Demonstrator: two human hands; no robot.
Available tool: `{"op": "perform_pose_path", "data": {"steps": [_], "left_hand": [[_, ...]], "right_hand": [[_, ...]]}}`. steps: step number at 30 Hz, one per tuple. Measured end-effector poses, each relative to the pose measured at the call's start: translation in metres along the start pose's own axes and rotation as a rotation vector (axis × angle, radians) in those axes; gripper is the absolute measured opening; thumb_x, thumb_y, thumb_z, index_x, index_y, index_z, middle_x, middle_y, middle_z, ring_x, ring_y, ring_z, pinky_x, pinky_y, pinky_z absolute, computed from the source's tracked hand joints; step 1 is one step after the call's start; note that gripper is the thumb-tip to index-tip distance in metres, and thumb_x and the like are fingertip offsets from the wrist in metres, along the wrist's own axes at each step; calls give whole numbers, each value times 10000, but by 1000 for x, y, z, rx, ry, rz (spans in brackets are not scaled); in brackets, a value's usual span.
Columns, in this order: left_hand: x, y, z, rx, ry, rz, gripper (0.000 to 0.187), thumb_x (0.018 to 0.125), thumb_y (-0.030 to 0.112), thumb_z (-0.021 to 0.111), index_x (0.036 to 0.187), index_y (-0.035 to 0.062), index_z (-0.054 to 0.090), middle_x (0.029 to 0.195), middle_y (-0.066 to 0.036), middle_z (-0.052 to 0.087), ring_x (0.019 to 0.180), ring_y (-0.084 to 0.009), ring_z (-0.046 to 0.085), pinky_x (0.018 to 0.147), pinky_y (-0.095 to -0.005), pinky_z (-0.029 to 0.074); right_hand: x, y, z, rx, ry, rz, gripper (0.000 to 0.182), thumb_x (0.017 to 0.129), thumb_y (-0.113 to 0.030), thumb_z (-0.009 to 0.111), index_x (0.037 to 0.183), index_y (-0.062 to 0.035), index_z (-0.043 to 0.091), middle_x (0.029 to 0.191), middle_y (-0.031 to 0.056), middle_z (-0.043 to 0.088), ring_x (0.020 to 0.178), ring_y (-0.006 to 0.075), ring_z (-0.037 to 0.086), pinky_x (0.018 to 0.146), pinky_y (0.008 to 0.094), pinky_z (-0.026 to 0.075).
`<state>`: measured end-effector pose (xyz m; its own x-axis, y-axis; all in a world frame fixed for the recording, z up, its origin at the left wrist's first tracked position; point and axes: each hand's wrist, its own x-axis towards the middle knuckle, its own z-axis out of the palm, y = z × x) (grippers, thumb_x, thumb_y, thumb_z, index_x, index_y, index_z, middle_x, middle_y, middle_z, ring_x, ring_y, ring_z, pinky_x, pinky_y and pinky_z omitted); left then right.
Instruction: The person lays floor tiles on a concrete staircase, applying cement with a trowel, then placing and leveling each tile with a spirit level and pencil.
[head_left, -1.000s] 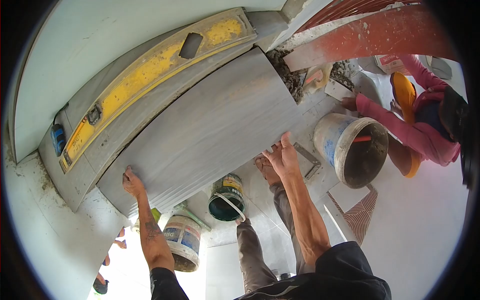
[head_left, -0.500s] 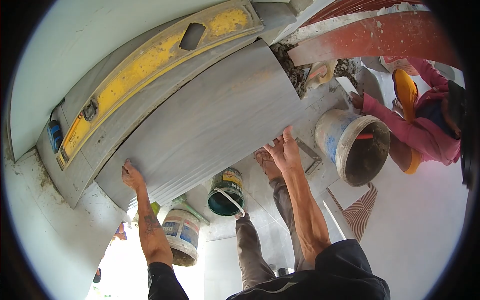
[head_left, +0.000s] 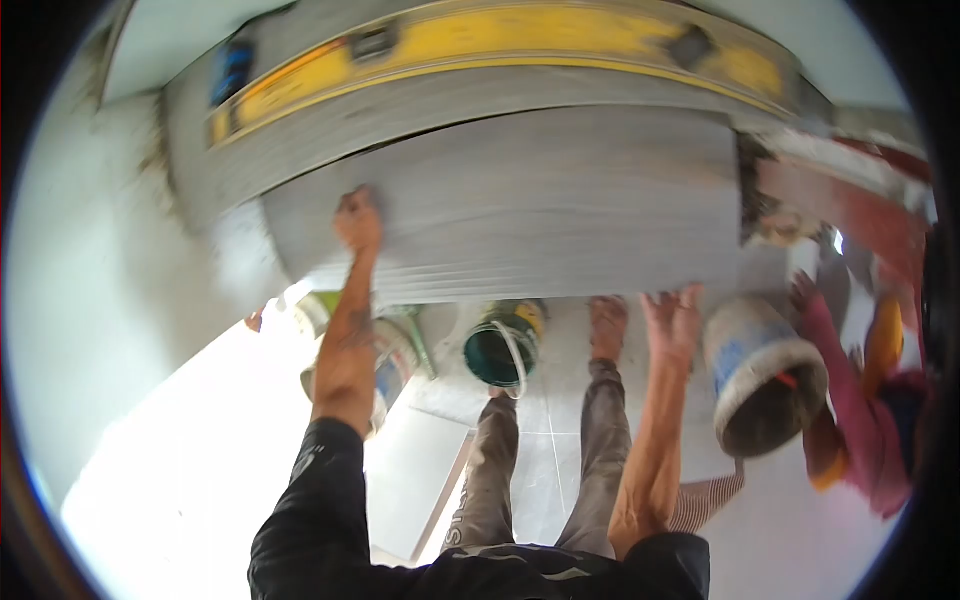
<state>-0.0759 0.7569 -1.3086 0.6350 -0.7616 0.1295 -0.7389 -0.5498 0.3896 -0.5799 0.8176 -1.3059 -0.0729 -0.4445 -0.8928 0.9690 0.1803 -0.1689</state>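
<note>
A large grey stair-tread tile (head_left: 540,200), with grooves along its front edge, lies across the view in front of me. My left hand (head_left: 357,222) is curled into a fist on the tile's left part, slightly smeared by motion; nothing shows in it. At the front edge near the right end is my right hand (head_left: 672,322), palm up with its fingers spread against the edge. Behind the tile, a long yellow spirit level (head_left: 560,38) rests on a grey tiled surface. A thin dark gap runs between that surface and the tile.
A green bucket (head_left: 500,350) stands by my feet. Another bucket (head_left: 765,375), dirty and tipped, is at right, beside a co-worker in a pink sleeve (head_left: 835,350). A blue tape measure (head_left: 232,72) lies at the level's left end. A reddish board (head_left: 840,200) is at far right.
My view has turned, so the tile and level now lie nearly level across it. My left fist sits farther from the tile's front edge. My right hand stays at the front edge.
</note>
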Motion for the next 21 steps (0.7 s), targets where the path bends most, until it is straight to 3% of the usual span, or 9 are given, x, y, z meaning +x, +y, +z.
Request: {"op": "perform_pose_path", "data": {"steps": [1,5,8,15,17,21], "left_hand": [[4,-4,1,117,-26,-20,344,889,327,531,812,17,659,767,-217,648,715,-395,613,662,-454,472],[0,2,4,8,52,-35,301,858,290,560,792,6,631,754,-225,638,731,-417,616,679,-464,478],[-2,4,-1,-68,18,-46,282,839,264,578,810,-13,623,772,-228,641,743,-422,618,700,-466,481],[-4,16,-11,-89,-67,-75,287,818,232,616,893,-45,609,852,-235,645,834,-405,623,770,-462,480],[0,17,-10,-93,-77,-69,290,817,235,624,901,-43,612,857,-235,647,844,-409,621,775,-465,481],[3,16,-13,-33,-147,-48,290,821,229,630,922,-43,621,876,-240,653,875,-416,618,782,-467,488]], "right_hand": [[-2,3,5,8,16,-16,458,982,-374,487,1335,-84,473,1365,93,471,1301,304,395,1117,619,245],[-5,1,13,12,48,-32,483,960,-346,532,1372,-108,449,1471,81,396,1384,282,303,1149,588,206],[-11,4,26,-40,102,-62,441,1006,-330,454,1383,-105,417,1457,92,417,1381,306,311,1126,573,239],[-12,5,26,5,134,-81,425,1013,-328,443,1379,-112,416,1438,107,435,1352,316,358,1108,580,257],[-4,6,19,40,86,-54,498,984,-343,498,1410,-111,389,1488,80,375,1410,282,261,1148,577,197],[0,7,21,-52,122,-73,477,997,-352,473,1402,-113,398,1484,84,380,1397,292,283,1136,580,216]]}}
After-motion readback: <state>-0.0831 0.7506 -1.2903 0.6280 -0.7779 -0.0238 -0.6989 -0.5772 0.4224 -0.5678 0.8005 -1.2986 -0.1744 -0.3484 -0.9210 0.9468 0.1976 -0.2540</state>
